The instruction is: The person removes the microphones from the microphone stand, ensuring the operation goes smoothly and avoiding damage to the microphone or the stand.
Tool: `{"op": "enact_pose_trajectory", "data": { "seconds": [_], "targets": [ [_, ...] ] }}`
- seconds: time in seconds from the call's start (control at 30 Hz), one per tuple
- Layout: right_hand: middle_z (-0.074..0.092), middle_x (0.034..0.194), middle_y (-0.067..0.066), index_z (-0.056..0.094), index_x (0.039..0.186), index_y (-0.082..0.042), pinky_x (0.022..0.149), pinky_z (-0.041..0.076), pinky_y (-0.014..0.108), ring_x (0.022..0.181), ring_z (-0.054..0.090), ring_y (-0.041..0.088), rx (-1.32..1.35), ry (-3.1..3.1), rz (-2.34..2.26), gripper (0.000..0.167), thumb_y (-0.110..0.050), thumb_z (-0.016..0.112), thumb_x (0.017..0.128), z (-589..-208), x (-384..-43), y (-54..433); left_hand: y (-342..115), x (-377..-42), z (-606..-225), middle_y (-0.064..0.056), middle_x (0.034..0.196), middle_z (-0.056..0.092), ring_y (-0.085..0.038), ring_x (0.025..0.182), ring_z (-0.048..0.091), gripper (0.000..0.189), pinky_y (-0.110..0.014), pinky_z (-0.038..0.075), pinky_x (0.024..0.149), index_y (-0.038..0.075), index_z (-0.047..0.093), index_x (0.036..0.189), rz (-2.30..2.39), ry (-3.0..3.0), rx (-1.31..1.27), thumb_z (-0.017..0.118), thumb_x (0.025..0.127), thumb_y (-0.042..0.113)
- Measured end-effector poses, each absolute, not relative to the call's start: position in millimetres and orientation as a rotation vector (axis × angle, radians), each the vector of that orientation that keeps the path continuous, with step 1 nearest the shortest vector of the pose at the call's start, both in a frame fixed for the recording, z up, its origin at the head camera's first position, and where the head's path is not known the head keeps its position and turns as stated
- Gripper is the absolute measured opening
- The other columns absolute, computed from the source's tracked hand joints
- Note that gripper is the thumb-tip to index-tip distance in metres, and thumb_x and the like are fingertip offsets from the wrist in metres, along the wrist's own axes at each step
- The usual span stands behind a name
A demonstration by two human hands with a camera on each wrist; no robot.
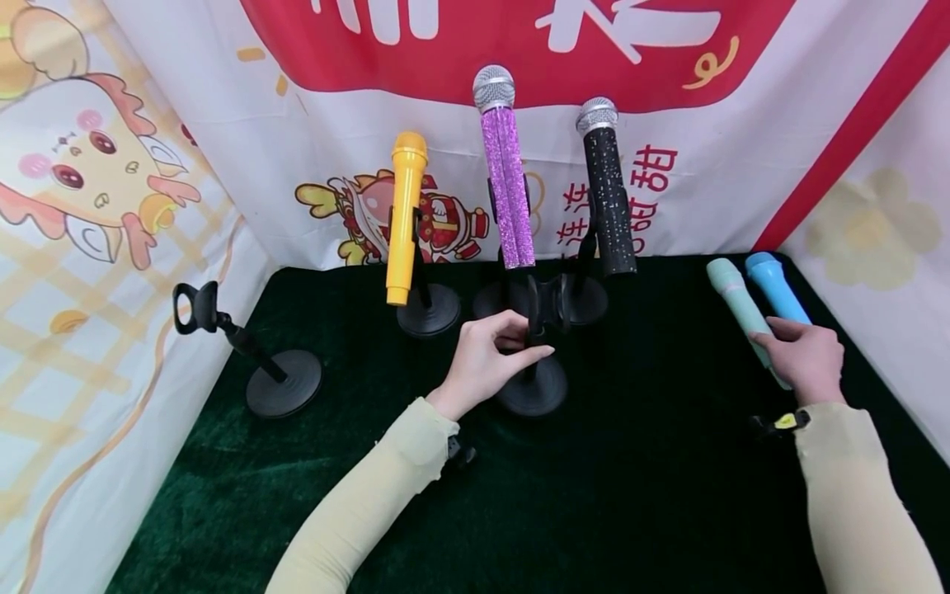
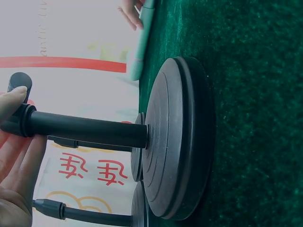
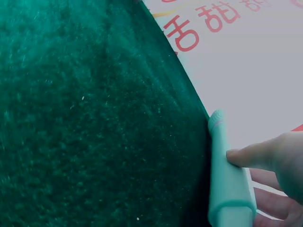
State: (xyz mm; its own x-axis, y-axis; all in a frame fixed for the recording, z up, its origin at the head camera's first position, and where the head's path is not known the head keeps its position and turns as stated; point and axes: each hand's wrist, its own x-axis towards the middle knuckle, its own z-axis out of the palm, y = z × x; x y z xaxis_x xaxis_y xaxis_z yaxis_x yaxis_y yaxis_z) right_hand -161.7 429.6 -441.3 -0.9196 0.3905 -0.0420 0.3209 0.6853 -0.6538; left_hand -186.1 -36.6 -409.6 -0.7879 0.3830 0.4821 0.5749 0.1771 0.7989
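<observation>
My left hand (image 1: 486,359) pinches the upright of a black microphone stand (image 1: 536,388) between thumb and fingers, just below its clip. In the left wrist view, the thumb lies by a small knob on the stand (image 2: 90,128), and its round base (image 2: 175,137) stands on the green cloth. At the right, my right hand (image 1: 805,359) holds a mint green microphone (image 1: 742,309) that lies on the cloth. The right wrist view has the thumb on the side of this microphone (image 3: 227,184) and the fingers beyond it. A blue microphone (image 1: 778,285) lies alongside.
Stands at the back bear a yellow microphone (image 1: 405,219), a glittery purple microphone (image 1: 508,186) and a speckled black microphone (image 1: 610,198). Another black stand (image 1: 284,382) with a bare clip is at the left. Printed fabric walls (image 1: 245,198) enclose the green cloth (image 1: 594,495).
</observation>
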Motion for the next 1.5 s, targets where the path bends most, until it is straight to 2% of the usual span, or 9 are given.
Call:
{"op": "enact_pose_trajectory", "data": {
  "seconds": [0.17,0.33,0.7,0.8,0.9,0.97,1.07,1.23,1.5],
  "targets": [
    [0.046,0.147,0.03,0.054,0.144,-0.003,0.097,0.034,0.067,0.131,0.032,0.052,-0.662,-2.754,1.058,0.065,-0.05,0.059,0.099,-442.7,-163.9,431.1,-36.3,-185.8,-411.3,0.009,0.098,0.072,-0.006,0.085,0.07,0.018,-0.027,0.06,0.077,0.018,0.071,0.1,-1.666,-2.283,-0.931,0.083,0.088,0.025],
    [0.044,0.151,0.026,0.051,0.147,-0.007,0.102,0.026,0.074,0.138,0.024,0.052,-0.729,-2.723,1.106,0.067,-0.052,0.059,0.098,-444.0,-165.6,431.5,-36.2,-185.3,-411.5,0.009,0.099,0.073,-0.006,0.085,0.071,0.019,-0.027,0.06,0.076,0.017,0.072,0.1,-1.68,-2.274,-0.932,0.083,0.088,0.025],
    [0.047,0.149,0.025,0.048,0.149,-0.005,0.107,0.026,0.067,0.139,0.023,0.05,-0.694,-2.709,1.109,0.065,-0.047,0.059,0.1,-439.5,-167.4,429.3,-35.2,-187.6,-414.1,0.009,0.097,0.072,-0.006,0.083,0.071,0.019,-0.027,0.061,0.074,0.017,0.072,0.1,-1.663,-2.23,-0.966,0.084,0.087,0.024],
    [0.052,0.144,0.024,0.049,0.149,-0.004,0.112,0.024,0.059,0.138,0.033,0.045,-0.654,-2.657,1.099,0.065,-0.045,0.062,0.099,-434.7,-169.6,424.2,-35.4,-188.1,-413.7,0.009,0.097,0.072,-0.006,0.083,0.071,0.019,-0.027,0.061,0.074,0.017,0.072,0.1,-1.658,-2.232,-0.965,0.084,0.087,0.024],
    [0.058,0.14,0.02,0.053,0.148,-0.009,0.117,0.028,0.042,0.127,0.055,0.021,-0.64,-2.573,1.141,0.068,-0.049,0.067,0.095,-422.2,-170.9,412.4,-35.6,-188.2,-413.3,0.009,0.097,0.072,-0.006,0.083,0.071,0.019,-0.027,0.061,0.074,0.017,0.072,0.1,-1.658,-2.236,-0.963,0.084,0.087,0.024],
    [0.062,0.137,0.012,0.056,0.147,-0.014,0.113,0.036,0.029,0.109,0.064,0.004,-0.635,-2.503,1.198,0.069,-0.052,0.072,0.091,-409.1,-170.0,401.2,-35.8,-188.3,-413.4,0.009,0.097,0.072,-0.006,0.083,0.071,0.019,-0.027,0.061,0.074,0.017,0.072,0.1,-1.66,-2.241,-0.96,0.083,0.087,0.025],
    [0.068,0.13,-0.002,0.061,0.143,-0.019,0.1,0.043,0.014,0.097,0.061,-0.01,-0.579,-2.387,1.308,0.066,-0.048,0.078,0.087,-385.6,-166.1,381.6,-36.0,-188.4,-413.5,0.009,0.097,0.072,-0.006,0.083,0.071,0.019,-0.027,0.061,0.075,0.018,0.072,0.1,-1.655,-2.247,-0.953,0.084,0.087,0.025],
    [0.07,0.124,-0.008,0.068,0.136,-0.023,0.085,0.048,0.008,0.104,0.065,0.0,-0.413,-2.262,1.455,0.055,-0.036,0.084,0.085,-346.8,-154.0,341.9,-36.3,-188.6,-413.2,0.009,0.097,0.072,-0.006,0.083,0.071,0.019,-0.027,0.061,0.075,0.017,0.072,0.1,-1.649,-2.249,-0.949,0.084,0.087,0.025],
    [0.069,0.129,0.003,0.068,0.135,-0.019,0.09,0.051,0.015,0.109,0.066,0.006,0.009,-2.306,1.412,0.049,-0.019,0.083,0.088,-316.5,-140.9,282.5,-35.7,-187.8,-412.0,0.007,0.097,0.072,-0.006,0.082,0.071,0.02,-0.027,0.061,0.074,0.017,0.072,0.1,-1.656,-2.247,-0.951,0.084,0.087,0.025]
  ]
}}
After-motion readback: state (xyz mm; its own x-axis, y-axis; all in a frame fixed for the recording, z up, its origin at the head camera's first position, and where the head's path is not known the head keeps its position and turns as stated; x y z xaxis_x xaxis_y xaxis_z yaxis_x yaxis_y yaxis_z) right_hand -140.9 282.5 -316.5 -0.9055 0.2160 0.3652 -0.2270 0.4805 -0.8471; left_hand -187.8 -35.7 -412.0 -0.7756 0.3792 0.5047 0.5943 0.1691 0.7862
